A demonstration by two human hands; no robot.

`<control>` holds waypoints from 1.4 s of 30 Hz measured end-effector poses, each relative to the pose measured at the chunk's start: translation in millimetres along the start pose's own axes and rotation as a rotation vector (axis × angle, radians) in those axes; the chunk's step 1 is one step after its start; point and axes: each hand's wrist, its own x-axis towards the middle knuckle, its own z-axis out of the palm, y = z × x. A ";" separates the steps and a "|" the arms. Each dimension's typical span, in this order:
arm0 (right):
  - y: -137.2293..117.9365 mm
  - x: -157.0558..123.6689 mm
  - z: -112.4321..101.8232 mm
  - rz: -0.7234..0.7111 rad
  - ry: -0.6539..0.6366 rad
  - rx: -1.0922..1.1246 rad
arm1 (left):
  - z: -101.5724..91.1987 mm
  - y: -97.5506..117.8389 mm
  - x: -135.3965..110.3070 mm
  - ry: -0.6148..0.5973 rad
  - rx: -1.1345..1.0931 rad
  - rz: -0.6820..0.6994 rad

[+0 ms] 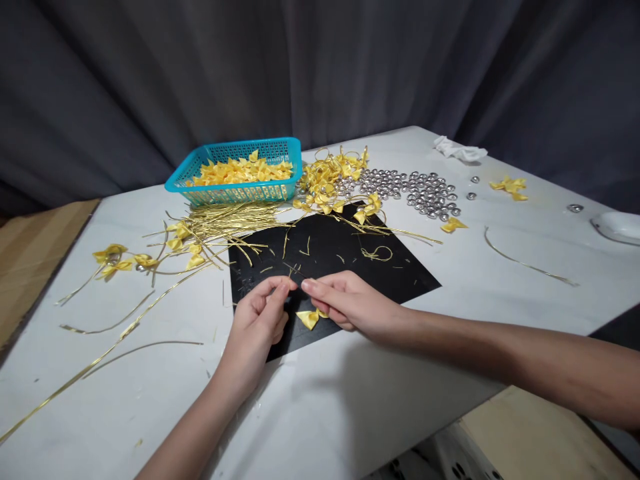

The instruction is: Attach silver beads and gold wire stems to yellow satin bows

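Observation:
Over the black mat [400, 267], my left hand [260, 310] is closed in a pinch, with a short bit of gold cord [292, 272] showing at its fingertips. Close beside it, my right hand [353, 300] is closed around a thin dark pointed tool [296, 269], whose tip crosses by the cord. The tool's exact kind is hidden by the fingers. A yellow satin bow [309, 319] shows just below my right fingers; whether it hangs from them or lies on the mat I cannot tell. Cord snippets and a loose gold loop [377, 253] are scattered on the mat.
Behind the mat stands a blue basket [233, 143] of yellow bows, with a bundle of gold cords [230, 220] before it. Silver heart-shaped beads [433, 195] and finished-looking bow pieces [327, 177] are heaped right of it. A white cloth [460, 150] and white dish [617, 227] sit farther right.

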 end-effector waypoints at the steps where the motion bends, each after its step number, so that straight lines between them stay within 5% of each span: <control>1: -0.1 -0.1 0.1 0.001 0.002 -0.002 | 0.1 0.2 0.0 0.001 0.000 0.000; 42: 1.2 0.4 1.5 0.041 0.079 0.098 | 1.3 -0.2 0.0 0.015 0.004 -0.003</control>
